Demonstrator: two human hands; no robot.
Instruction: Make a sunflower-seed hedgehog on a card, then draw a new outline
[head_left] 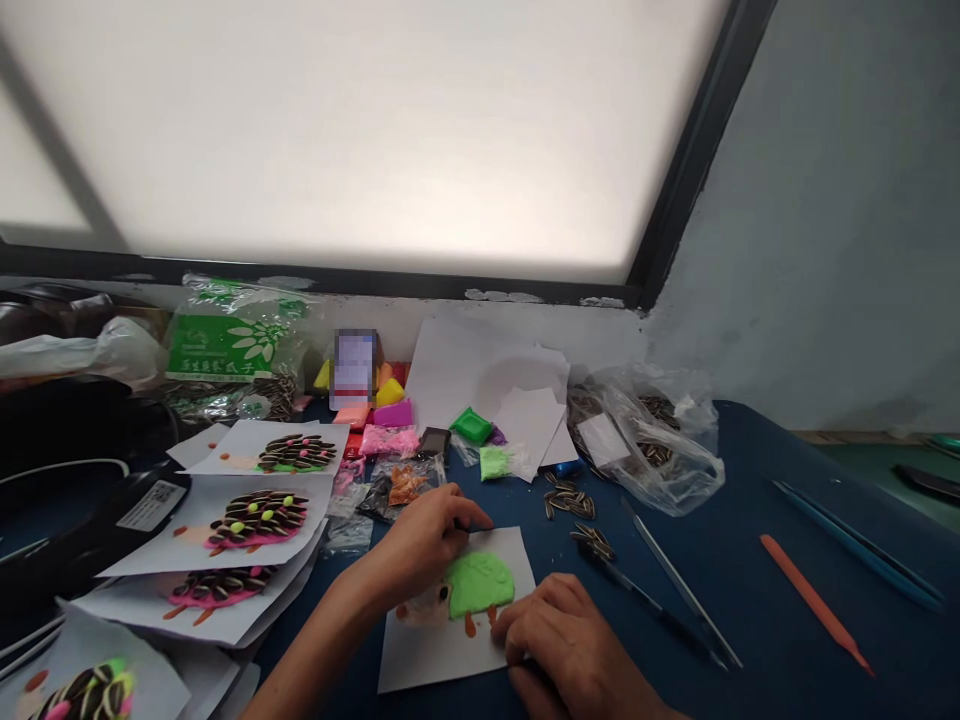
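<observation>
The card (442, 668) with green clay (481, 585) lay at lower centre. The left hand (426, 528) rested bent fingers on its top, the right hand (566, 640) curled at its right edge; whether either gripped, I couldn't tell. Seeds (570, 500) lay right of centre.

Sheet (442, 660) between cards (180, 515) and, apparently, 2 pens (651, 603)

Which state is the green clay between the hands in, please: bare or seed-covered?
Bare: the green clay shows plain surface; loose seeds lie apart.
</observation>
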